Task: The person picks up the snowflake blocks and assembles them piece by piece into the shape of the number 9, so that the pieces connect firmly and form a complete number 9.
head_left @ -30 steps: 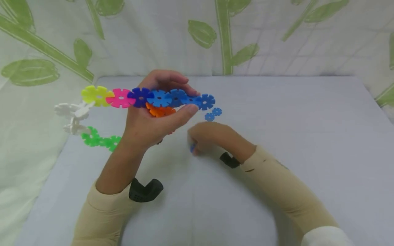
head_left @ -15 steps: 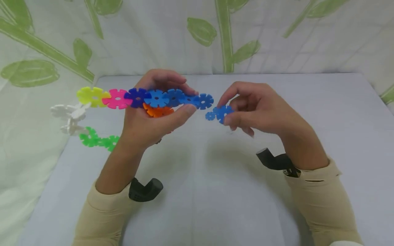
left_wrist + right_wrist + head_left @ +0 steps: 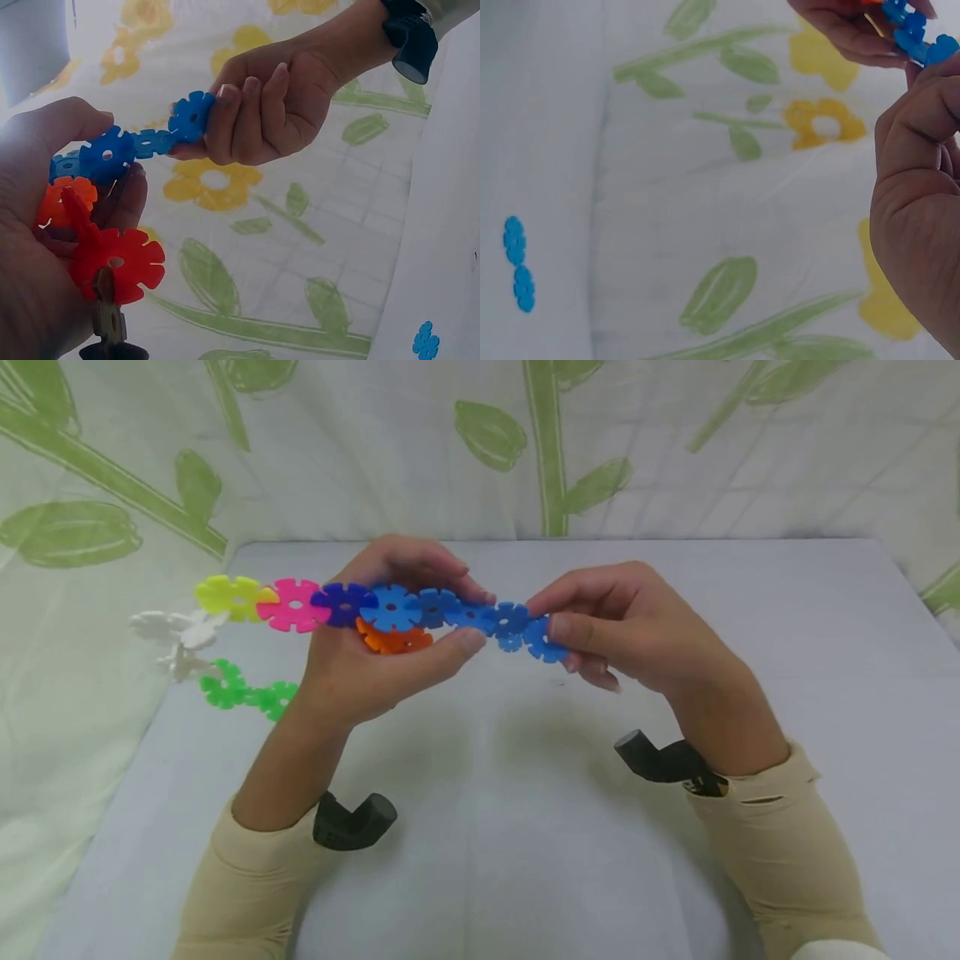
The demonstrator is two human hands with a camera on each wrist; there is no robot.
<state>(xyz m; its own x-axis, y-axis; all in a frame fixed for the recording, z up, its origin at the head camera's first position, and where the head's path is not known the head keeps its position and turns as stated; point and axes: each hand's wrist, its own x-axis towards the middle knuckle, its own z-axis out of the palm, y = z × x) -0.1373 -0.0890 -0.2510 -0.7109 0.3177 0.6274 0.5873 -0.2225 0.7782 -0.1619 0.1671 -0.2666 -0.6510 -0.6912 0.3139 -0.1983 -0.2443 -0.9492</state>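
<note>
My left hand (image 3: 356, 681) holds a chain of interlocking flower-shaped plastic discs between thumb and fingers. Along it run a yellow disc (image 3: 225, 603), a pink disc (image 3: 279, 615), a dark blue disc (image 3: 345, 617) and several light blue ones. White discs (image 3: 161, 627) and green discs (image 3: 225, 692) continue at the left. An orange disc (image 3: 382, 641) shows by the palm, and a red disc (image 3: 139, 259) in the left wrist view. My right hand (image 3: 637, 635) pinches a blue disc (image 3: 540, 646) right at the chain's right end. The far fingers of the left hand are partly hidden.
Two loose blue discs (image 3: 523, 289) lie on the white table (image 3: 570, 860), mostly hidden behind the chain in the head view. A curtain (image 3: 337, 460) with green leaf prints hangs beyond the table's far edge. Dark devices (image 3: 660, 760) sit on both wrists.
My right hand picked a blue disc off the table, lifted it right and up, then brought it left against the chain's end. My left hand stayed nearly still with the chain.
</note>
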